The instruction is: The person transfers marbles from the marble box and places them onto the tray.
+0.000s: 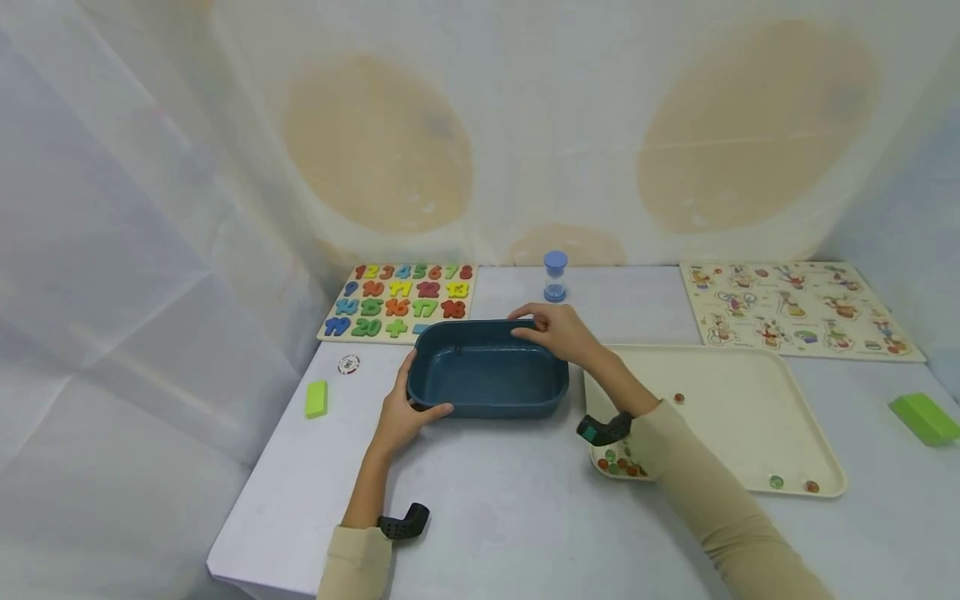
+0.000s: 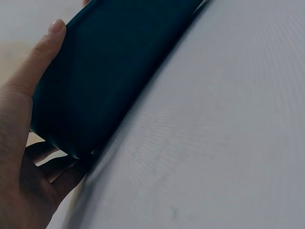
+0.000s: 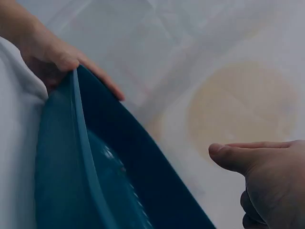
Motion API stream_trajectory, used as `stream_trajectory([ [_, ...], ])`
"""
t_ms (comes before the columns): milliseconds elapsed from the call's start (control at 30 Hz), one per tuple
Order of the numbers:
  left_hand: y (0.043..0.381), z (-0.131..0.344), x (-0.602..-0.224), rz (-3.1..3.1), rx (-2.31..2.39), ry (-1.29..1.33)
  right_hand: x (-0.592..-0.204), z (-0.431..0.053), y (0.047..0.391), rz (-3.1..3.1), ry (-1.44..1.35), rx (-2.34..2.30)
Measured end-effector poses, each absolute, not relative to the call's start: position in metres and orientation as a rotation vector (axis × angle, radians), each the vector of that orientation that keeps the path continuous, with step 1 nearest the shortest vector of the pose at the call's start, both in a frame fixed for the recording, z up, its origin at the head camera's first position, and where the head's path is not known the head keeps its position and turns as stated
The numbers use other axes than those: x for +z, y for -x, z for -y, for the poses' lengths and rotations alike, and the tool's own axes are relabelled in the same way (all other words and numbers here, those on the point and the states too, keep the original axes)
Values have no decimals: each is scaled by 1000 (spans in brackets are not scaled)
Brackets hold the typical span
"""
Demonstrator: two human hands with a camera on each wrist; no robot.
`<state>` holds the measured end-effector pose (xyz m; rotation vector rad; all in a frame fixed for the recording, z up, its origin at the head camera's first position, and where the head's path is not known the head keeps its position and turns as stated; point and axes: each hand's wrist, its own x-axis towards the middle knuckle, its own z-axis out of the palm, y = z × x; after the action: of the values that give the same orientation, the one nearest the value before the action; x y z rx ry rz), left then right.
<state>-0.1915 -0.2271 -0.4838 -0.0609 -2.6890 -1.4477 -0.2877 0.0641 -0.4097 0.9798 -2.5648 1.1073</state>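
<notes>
A dark teal rectangular basin point(image 1: 487, 379) is in the middle of the head view. My left hand point(image 1: 397, 415) grips its left end, the thumb along the front rim and the other fingers round the end wall. The left wrist view shows the fingers point(image 2: 64, 174) at the basin's lower corner. Above the basin's back right corner is my right hand point(image 1: 558, 332), thumb and index finger extended with a gap between them. Nothing shows in that hand point(image 3: 276, 179) in the right wrist view. A small dark spot point(image 1: 458, 350) lies inside the basin, too small to identify.
A cream tray point(image 1: 720, 417) at right holds several red and green marbles point(image 1: 618, 460). Behind stand a number puzzle point(image 1: 401, 304), a blue hourglass point(image 1: 555, 277) and a picture puzzle point(image 1: 798, 310). Green blocks point(image 1: 317, 399) lie at both sides, a poker chip point(image 1: 348, 364) at left.
</notes>
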Motion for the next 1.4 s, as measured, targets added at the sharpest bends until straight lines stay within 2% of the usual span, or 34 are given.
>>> stream_trajectory([
  [200,189,227,-484,2682,-1462,60,-417,3,308,2705,-1118,1081],
  [400,190,227,-483,2656,-1476,102,-435,32,321,2906,-1119,886],
  [1133,193,227,-486,2654,-1455,101,-464,40,325,2935,-1144,829],
  [1267,193,227,-487,2666,-1463,106,-459,34,322,2898,-1180,842],
  [1400,193,227,-486,2668,-1461,87,-436,18,314,2793,-1233,989],
])
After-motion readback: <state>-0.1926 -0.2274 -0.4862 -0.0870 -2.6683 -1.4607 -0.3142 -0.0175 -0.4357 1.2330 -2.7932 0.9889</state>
